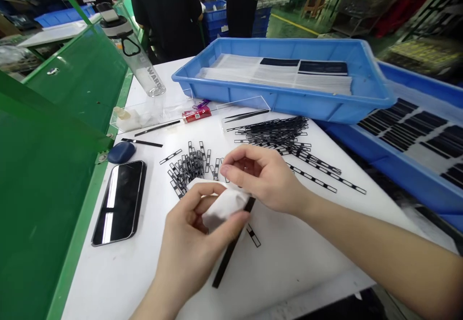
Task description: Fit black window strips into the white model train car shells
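Note:
My left hand (188,245) grips a crumpled white cloth (224,208) around a long black strip (229,257), whose lower end reaches down toward the white table (289,257). Above the cloth, my right hand (262,177) curves, its thumb at the strip's upper end. Whether that thumb grips the strip is hidden. A small black-and-white piece (253,236) lies just right of the strip. Behind my hands are two heaps of slotted black-and-white strips, a smaller one (186,170) and a larger one (275,134).
A blue tray (282,100) holds stacked sheets; another blue tray (408,153) sits right. A phone (119,203), blue case (121,152), tweezers (246,115), clear acrylic holder (152,112) and water bottle (139,62) stand nearby. A green panel (47,204) borders the left. People stand beyond.

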Motion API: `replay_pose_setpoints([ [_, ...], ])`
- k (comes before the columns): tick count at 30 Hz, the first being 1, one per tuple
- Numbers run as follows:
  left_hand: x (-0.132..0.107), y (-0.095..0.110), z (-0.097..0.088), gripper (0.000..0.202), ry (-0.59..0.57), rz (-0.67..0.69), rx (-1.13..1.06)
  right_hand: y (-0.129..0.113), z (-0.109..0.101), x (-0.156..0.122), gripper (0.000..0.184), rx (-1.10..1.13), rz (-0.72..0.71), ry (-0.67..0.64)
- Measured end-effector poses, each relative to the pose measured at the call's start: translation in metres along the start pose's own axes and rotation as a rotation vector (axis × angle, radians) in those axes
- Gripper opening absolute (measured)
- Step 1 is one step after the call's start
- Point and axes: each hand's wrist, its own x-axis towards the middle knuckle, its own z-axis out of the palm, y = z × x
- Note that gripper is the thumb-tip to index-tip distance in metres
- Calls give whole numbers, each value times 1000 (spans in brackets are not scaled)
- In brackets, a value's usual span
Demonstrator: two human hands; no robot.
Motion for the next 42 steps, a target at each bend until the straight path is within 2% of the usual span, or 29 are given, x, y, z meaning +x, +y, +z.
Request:
replay_pose_setpoints([
  [4,5,2,-5,19,94,28,43,-5,-7,2,24,89,-27,-61],
  [8,7,5,-6,25,196,30,-50,-6,-10,-2,12,-36,-169,-39],
  [11,6,5,-3,25,219,28,-84,-4,-8,-4,9,-65,-135,-99],
  [14,6,2,-3,23,184,-6,-172,-4,-6,-5,6,-60,-102,-104],
  [21,10,-7,-10,31,11,-152,-312,-8,-7,-5,9,-96,-64,-61],
  [26,8,-1,-7,32,5,-229,-336,-8,-9,-1,9,-28,-21,-7],
  [31,6,3,-6,26,-21,-280,-410,-11,-14,4,11,11,-40,49],
  [36,6,5,-8,34,13,-230,-395,-15,-22,8,14,43,-57,112],
  [42,9,5,-14,44,8,-238,-310,-19,-26,11,15,61,-81,184],
])
